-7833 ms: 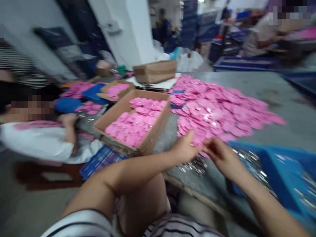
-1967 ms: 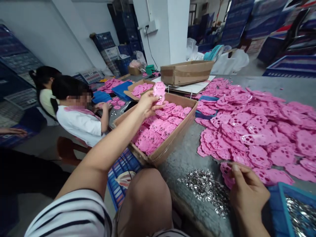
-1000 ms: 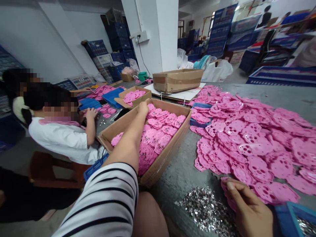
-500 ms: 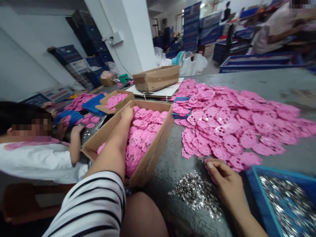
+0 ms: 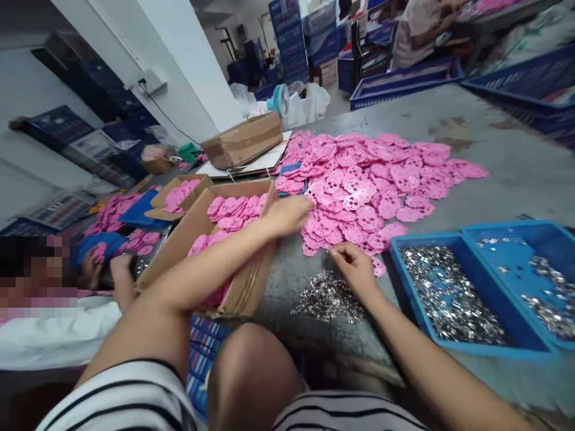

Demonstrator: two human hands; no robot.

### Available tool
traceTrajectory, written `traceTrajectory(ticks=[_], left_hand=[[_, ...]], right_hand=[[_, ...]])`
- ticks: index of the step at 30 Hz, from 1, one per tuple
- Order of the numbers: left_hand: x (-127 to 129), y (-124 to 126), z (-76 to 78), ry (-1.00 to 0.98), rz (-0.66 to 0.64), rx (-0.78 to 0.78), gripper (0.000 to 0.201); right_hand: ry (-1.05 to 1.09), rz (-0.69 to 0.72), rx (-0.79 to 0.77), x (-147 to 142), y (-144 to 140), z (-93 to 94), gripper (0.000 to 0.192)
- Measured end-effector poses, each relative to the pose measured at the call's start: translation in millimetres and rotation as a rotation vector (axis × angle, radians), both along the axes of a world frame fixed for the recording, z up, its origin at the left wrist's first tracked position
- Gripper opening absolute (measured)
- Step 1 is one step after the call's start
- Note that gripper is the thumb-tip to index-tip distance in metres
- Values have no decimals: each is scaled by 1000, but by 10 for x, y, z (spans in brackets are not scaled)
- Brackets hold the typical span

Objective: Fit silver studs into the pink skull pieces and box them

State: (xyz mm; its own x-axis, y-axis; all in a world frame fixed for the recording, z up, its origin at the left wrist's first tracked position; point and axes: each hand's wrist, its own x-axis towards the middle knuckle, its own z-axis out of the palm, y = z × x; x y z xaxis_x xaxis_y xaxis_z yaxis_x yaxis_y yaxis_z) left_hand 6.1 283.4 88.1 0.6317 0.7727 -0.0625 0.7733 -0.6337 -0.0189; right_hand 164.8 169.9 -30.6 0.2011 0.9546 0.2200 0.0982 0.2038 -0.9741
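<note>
My left hand (image 5: 287, 214) reaches over the right edge of a cardboard box (image 5: 245, 287) that holds pink perforated discs, toward the big heap of pink discs (image 5: 368, 173) on the grey table; its fingers are curled and I cannot tell if they hold anything. My right hand (image 5: 354, 269) rests at the near edge of that heap, fingers pinched at a pink disc (image 5: 378, 267), just above a small pile of shiny metal bits (image 5: 327, 296).
Two blue trays (image 5: 449, 341) with metal bits sit at the right. Another person (image 5: 58, 299) in white sits at the left by more pink discs. A second open box (image 5: 179, 194) and a closed carton (image 5: 242, 140) stand behind. My bare knee (image 5: 251, 371) is below the table edge.
My left hand left the inside of the cardboard box and moved right toward the pink heap. The view swung right, so the blue trays now show.
</note>
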Motion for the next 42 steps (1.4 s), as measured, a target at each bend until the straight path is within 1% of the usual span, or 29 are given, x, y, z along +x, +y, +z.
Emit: traceTrajectory(ticks=[1,3,5,7,9,12,15,17,18,20,22,24,25,26,27,29,30,31,33,36,38,40,42], left_hand=[[209,-91,-82,119,32,-89,31],[518,-218,-249,193,75,-141,39],[670,-262,-378,231,131,-152,41],[695,-251,-438,239,176,-148,40],[644,-236,-430,223,205,-141,39],[523,-282,-346,179,242,-132,44],[417,-432,-255,125,275,-114,55],[365,-572,-211,79,289,-105,62],[345,-646,-195,44,286,-110,65],[315,-795,-176,-54,260,-142,71],[294,-928,-175,-200,243,-192,80],[279,-1039,-190,-396,294,-294,93],[273,-1086,-201,-516,347,-385,96],[267,-1129,-213,-638,405,-510,94],[261,-1169,-222,-749,456,-658,86],[248,-1237,-225,-931,517,-917,55],[240,-1265,-218,-1002,538,-993,40],[228,-1287,-204,-1065,560,-1030,29],[195,-1313,-164,-1186,630,-1022,19],[127,-1317,-102,-1343,718,-983,13],[86,-1308,-79,-1419,752,-974,6],[58,-1293,-71,-1464,788,-986,10],[44,-1273,-69,-1501,806,-993,20]], right_hand=[[-1,-3,3,-1,2,6,23],[2,-15,8,5,5,22,23],[5,-35,14,17,8,39,23],[3,-55,19,32,12,52,23],[8,-65,20,42,21,53,22],[49,-51,-41,38,47,24,23],[110,-31,-129,17,88,-36,25],[172,-58,-150,5,118,-74,29],[208,-72,-155,3,132,-87,33],[284,-46,-173,9,151,-93,44],[360,51,-195,28,149,-63,48],[427,140,-191,51,121,1,49],[451,170,-174,60,98,43,49],[465,193,-150,66,71,86,48],[470,220,-125,69,40,129,48],[465,276,-89,68,-17,194,46],[460,296,-79,66,-37,211,44],[455,299,-72,66,-49,214,43],[443,234,-58,73,-40,184,40],[390,35,-50,104,26,81,33],[334,-65,-65,127,72,14,28],[283,-91,-93,138,97,-30,24],[251,-62,-128,130,100,-52,22]])
